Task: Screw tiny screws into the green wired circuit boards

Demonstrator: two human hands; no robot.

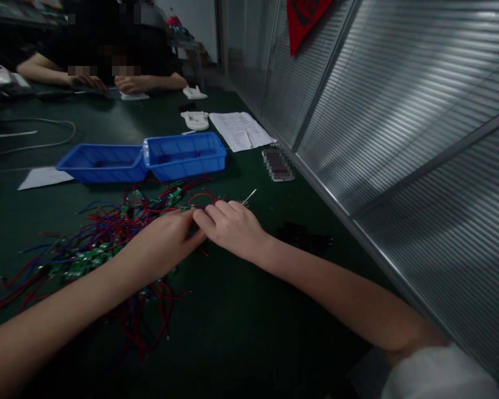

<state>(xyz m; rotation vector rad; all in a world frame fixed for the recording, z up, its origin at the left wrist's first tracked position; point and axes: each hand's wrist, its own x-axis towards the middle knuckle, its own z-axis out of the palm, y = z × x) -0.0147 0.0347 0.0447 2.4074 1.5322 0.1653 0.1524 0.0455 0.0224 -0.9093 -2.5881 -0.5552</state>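
My left hand and my right hand meet over the dark green table, both with bent fingers. A thin pale rod sticks out beyond the right hand's fingers, near small pins. What lies between the fingers is hidden by the hands. Red wires come out just behind them. Left of and under my left forearm spreads a tangled heap of green circuit boards with red and blue wires.
Two blue bins stand behind the heap. Beyond are papers, a phone and white plastic parts. Black parts lie right of my hands. A glass partition borders the table; another person works opposite.
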